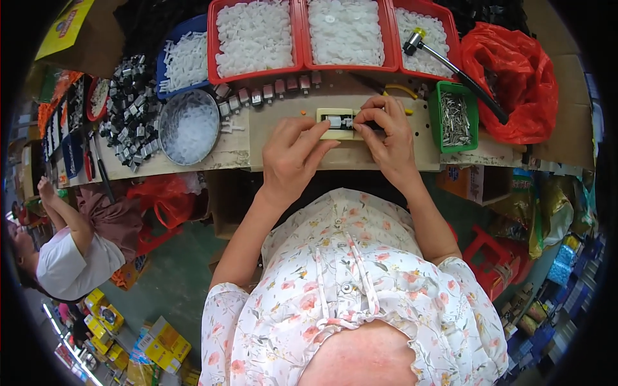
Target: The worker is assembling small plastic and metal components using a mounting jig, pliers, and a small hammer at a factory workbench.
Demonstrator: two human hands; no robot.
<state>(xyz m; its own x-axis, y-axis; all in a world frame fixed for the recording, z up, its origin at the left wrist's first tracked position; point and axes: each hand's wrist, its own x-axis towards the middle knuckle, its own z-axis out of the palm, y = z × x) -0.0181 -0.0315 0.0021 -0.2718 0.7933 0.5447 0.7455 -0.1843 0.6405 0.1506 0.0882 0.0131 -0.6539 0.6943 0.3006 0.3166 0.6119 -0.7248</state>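
Observation:
On the worktable in front of me sits a cream block (335, 134) with a recess. Lying in the recess is a small silver motor (336, 121) with a white part at its right end. My left hand (291, 157) curls at the block's left side, its index fingertip at the motor's end and its thumb along the near edge. The thumb and index finger of my right hand (388, 138) pinch together at the right end of the motor. What lies between those fingertips is too small and covered to make out.
Red trays (301, 38) of white plastic parts line the back. Left are a metal bowl (188, 127) and heaped motors (132, 116). Right are a green basket (456, 119) of metal pins, a hammer (460, 74), yellow-handled pliers (399, 89) and a red bag (508, 77). Another person (77, 254) sits left.

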